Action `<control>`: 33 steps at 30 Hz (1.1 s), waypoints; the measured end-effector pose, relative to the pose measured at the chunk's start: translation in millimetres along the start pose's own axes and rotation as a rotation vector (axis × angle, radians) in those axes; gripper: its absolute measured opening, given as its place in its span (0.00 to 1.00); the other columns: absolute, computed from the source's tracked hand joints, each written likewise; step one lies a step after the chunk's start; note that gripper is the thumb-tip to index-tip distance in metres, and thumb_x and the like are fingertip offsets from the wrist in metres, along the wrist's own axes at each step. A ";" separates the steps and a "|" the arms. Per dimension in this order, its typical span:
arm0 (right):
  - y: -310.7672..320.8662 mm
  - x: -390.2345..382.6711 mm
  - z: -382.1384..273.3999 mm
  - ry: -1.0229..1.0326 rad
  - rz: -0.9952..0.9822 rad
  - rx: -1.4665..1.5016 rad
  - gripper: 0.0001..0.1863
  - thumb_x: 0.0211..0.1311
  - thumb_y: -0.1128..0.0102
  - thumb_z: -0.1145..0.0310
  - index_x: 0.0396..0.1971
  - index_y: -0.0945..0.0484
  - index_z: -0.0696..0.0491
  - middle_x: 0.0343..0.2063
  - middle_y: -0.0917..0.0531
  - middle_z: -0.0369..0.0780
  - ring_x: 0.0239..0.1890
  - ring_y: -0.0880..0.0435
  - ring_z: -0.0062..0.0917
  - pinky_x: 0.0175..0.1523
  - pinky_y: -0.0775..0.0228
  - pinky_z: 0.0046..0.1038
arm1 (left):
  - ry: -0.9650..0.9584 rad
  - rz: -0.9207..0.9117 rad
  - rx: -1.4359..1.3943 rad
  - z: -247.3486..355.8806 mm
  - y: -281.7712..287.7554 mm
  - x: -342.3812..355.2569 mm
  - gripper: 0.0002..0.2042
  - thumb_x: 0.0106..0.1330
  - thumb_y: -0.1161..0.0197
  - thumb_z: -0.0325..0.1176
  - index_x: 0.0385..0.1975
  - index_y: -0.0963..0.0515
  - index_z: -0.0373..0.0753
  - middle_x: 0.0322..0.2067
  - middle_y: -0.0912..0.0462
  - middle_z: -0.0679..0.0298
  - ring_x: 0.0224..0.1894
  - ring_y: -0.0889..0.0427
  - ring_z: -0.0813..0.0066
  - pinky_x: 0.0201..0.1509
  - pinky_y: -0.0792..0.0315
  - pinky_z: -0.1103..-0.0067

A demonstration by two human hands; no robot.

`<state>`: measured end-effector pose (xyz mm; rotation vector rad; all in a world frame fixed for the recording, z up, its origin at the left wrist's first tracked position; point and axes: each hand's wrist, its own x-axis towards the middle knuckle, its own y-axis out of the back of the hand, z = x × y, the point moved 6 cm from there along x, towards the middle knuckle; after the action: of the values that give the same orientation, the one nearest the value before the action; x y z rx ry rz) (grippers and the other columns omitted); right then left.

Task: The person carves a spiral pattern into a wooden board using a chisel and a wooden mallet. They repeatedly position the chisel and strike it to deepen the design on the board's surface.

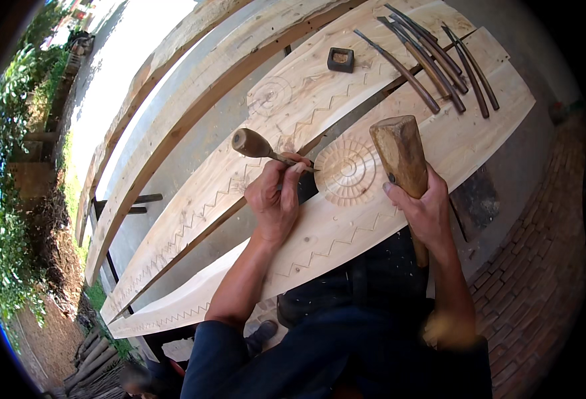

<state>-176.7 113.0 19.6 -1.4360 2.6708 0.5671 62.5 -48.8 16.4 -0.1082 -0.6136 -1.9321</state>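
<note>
My left hand is closed round a wood chisel with a thick, worn wooden handle. Its blade tip rests at the left edge of a round carved rosette with ringed, petal-like cuts. That rosette is cut into a long pale wooden plank, which also bears a zigzag line. In my right hand is a wooden mallet, its heavy head raised over the plank just right of the rosette. The mallet's handle runs down below my fist.
Several carving chisels lie at the plank's far right end. A small dark square box sits on a second carved plank behind. Curved timber beams stand to the left. Brick paving is at the right.
</note>
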 end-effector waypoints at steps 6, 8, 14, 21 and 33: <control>-0.5 -0.9 -2.5 0.010 -0.001 -0.004 0.24 0.61 0.20 0.65 0.53 0.16 0.62 0.42 0.08 0.46 0.45 0.09 0.30 0.56 0.18 0.35 | -0.102 -0.027 0.151 17.9 -1.6 4.2 0.03 0.77 0.34 0.19 0.40 0.15 0.31 0.37 0.07 0.60 0.35 0.11 0.77 0.43 0.18 0.80; -1.7 -0.9 -6.0 0.004 -0.007 0.001 0.24 0.60 0.21 0.66 0.54 0.16 0.62 0.43 0.08 0.46 0.45 0.09 0.30 0.56 0.18 0.35 | -0.194 -0.042 0.202 25.5 -4.1 6.6 0.02 0.74 0.32 0.18 0.39 0.14 0.32 0.35 0.08 0.60 0.32 0.12 0.76 0.39 0.19 0.80; -2.2 -0.4 -4.8 0.027 -0.008 -0.012 0.24 0.60 0.21 0.66 0.54 0.15 0.61 0.42 0.08 0.47 0.46 0.08 0.32 0.56 0.18 0.36 | -0.241 -0.063 0.235 29.1 -6.0 10.8 0.04 0.69 0.30 0.17 0.38 0.14 0.33 0.35 0.08 0.59 0.29 0.13 0.68 0.35 0.20 0.77; -1.5 -0.4 -7.9 0.046 -0.003 -0.076 0.24 0.59 0.20 0.63 0.52 0.15 0.61 0.40 0.08 0.49 0.42 0.08 0.36 0.53 0.17 0.38 | -0.282 -0.115 0.303 25.0 -7.6 7.1 0.05 0.68 0.29 0.16 0.38 0.15 0.33 0.37 0.07 0.57 0.34 0.08 0.63 0.39 0.16 0.74; -2.6 0.7 -5.2 0.058 -0.003 -0.064 0.25 0.58 0.20 0.62 0.51 0.15 0.61 0.40 0.08 0.49 0.42 0.07 0.38 0.51 0.17 0.39 | -0.295 -0.085 0.289 19.6 -10.3 5.4 0.06 0.68 0.28 0.16 0.38 0.17 0.33 0.36 0.07 0.58 0.33 0.08 0.65 0.38 0.16 0.75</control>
<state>-174.3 109.3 23.6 -1.4944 2.7183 0.6260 47.3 -40.9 31.4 -0.1878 -1.1032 -1.9020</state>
